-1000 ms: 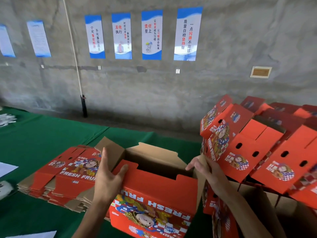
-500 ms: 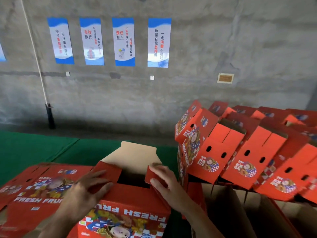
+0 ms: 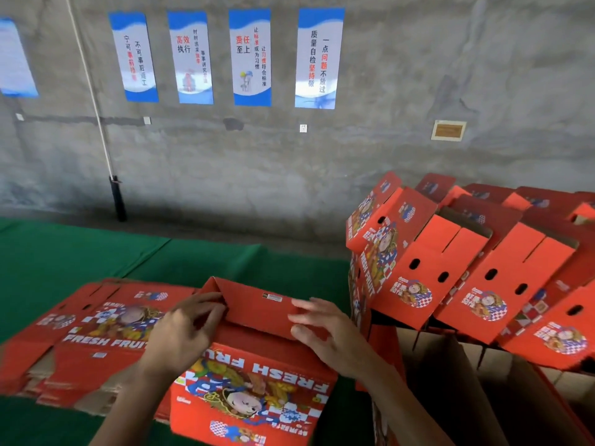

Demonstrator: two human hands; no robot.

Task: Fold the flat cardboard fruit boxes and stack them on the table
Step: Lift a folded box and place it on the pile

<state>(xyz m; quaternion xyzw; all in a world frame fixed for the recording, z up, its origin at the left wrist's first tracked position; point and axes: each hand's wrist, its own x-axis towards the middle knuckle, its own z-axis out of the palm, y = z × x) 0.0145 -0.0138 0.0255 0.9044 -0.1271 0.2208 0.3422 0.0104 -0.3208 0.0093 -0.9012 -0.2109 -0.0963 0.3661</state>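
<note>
Both hands (image 3: pixel 183 336) atop box (image 3: pixel 257 375)

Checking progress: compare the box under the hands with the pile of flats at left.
The box under the hands stands erected, a flap folded over its top; the flat pile lies collapsed on the green table. Both hands touch the box; none touches the pile. Both are red, printed FRESH FRUIT.

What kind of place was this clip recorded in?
Probably a fruit-packing workshop or warehouse: a bare concrete wall hung with workplace slogan posters, a green-covered table, and folded fruit boxes piled beside a stack of flat ones.
</note>
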